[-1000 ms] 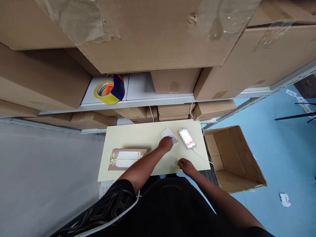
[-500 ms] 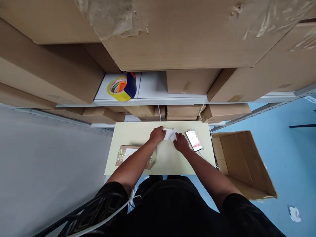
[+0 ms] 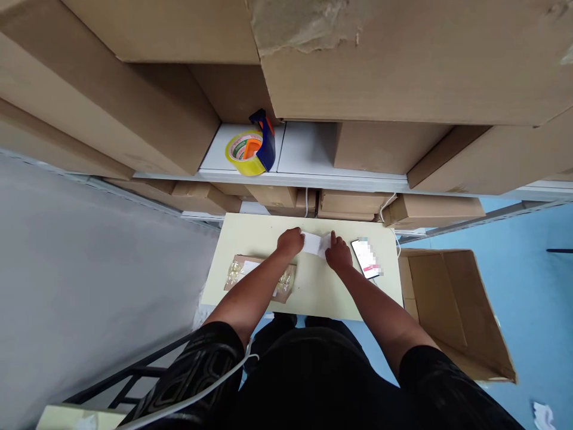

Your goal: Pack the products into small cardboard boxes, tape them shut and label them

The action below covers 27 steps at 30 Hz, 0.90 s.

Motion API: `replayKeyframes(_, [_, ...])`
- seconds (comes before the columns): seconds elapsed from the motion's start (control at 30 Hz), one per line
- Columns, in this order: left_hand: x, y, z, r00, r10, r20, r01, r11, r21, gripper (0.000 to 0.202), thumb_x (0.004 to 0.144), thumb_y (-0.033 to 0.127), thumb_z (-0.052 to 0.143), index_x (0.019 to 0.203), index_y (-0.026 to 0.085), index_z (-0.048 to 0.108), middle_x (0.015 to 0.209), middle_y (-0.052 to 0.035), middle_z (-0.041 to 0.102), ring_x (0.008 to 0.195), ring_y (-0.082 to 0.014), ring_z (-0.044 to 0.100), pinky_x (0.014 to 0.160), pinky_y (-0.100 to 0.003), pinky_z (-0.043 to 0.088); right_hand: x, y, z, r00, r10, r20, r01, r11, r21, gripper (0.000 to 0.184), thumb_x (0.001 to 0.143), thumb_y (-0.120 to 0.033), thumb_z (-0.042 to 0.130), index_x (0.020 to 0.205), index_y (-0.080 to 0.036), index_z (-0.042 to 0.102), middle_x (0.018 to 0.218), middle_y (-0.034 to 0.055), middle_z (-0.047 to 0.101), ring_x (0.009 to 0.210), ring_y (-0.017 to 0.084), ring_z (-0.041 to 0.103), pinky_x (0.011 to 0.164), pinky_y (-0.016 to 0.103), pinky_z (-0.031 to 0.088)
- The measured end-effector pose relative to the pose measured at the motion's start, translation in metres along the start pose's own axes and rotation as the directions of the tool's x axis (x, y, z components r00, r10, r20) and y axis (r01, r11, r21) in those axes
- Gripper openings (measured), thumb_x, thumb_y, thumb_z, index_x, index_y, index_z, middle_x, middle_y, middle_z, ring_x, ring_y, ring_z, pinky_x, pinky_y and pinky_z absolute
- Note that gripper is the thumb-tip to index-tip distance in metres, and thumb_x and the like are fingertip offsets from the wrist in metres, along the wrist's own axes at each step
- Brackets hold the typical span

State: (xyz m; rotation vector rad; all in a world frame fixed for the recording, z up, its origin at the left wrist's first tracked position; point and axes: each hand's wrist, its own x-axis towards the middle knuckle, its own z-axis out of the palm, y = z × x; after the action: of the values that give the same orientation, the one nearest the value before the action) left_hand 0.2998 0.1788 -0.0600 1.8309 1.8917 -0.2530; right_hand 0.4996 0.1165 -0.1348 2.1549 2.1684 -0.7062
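Observation:
Over the far half of the cream table, a folded piece of white paper stretches between both hands, with a crease near its right part. My left hand pinches the paper's left edge between thumb and fingers. At the right end, my right hand grips the paper, its index finger extended along the edge. A phone with a lit screen lies just right of my right hand. Partly under my left forearm lies a flat cardboard parcel wrapped in clear tape, with a white label.
A shelf full of cardboard boxes rises behind the table. On it sits a yellow tape roll in a blue dispenser. An open cardboard box stands on the floor at right. A white cable hangs behind the table.
The paper's right part has been opened out, and my right hand has moved slightly away from my left. The head view has shifted and tilted, so the scene sits further right.

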Motion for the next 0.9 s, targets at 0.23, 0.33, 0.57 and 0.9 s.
replayKeyframes(0.23, [0.007,0.032,-0.011,0.971,0.206,-0.122,-0.203,0.978,0.036,0.032,0.105,0.037,0.041,0.115,0.019,0.066,0.114,-0.0117,0.073,0.106,-0.0254,0.066,0.089,-0.034,0.048,-0.014,0.003,0.013,0.995,-0.054,-0.089,0.048,0.997,-0.065,0.063,0.098,-0.029,0.044,0.158,-0.011,0.035,0.132,0.0204,0.053,0.113,0.034,0.047,0.092,0.045,0.043])
replayKeyframes(0.33, [0.009,0.048,-0.018,0.937,0.316,-0.145,-0.309,0.948,0.074,0.032,0.106,0.035,0.041,0.116,0.018,0.066,0.113,-0.0121,0.072,0.109,-0.0263,0.064,0.092,-0.036,0.046,-0.014,0.001,0.015,0.996,-0.021,-0.092,0.015,0.997,-0.069,0.063,0.098,-0.024,0.042,0.159,-0.012,0.032,0.133,0.0206,0.052,0.114,0.033,0.048,0.092,0.044,0.044])
replayKeyframes(0.57, [0.019,0.074,-0.022,0.884,0.449,-0.127,-0.436,0.892,0.122,0.031,0.106,0.025,0.039,0.118,0.014,0.065,0.113,-0.0159,0.069,0.113,-0.0272,0.062,0.098,-0.039,0.044,-0.011,-0.002,0.016,0.999,0.035,-0.019,-0.036,0.996,-0.081,0.067,0.096,-0.017,0.040,0.162,-0.014,0.026,0.131,0.0220,0.052,0.109,0.033,0.052,0.085,0.044,0.049])
replayKeyframes(0.9, [0.039,0.044,-0.017,0.978,0.178,-0.111,-0.172,0.983,0.056,0.031,0.102,0.033,0.044,0.115,0.021,0.070,0.113,-0.0127,0.075,0.106,-0.0282,0.068,0.089,-0.037,0.050,0.000,0.001,0.020,0.998,0.042,0.054,-0.029,0.976,-0.214,0.066,0.095,-0.018,0.041,0.159,-0.006,0.030,0.138,0.0240,0.048,0.106,0.030,0.054,0.081,0.040,0.053])
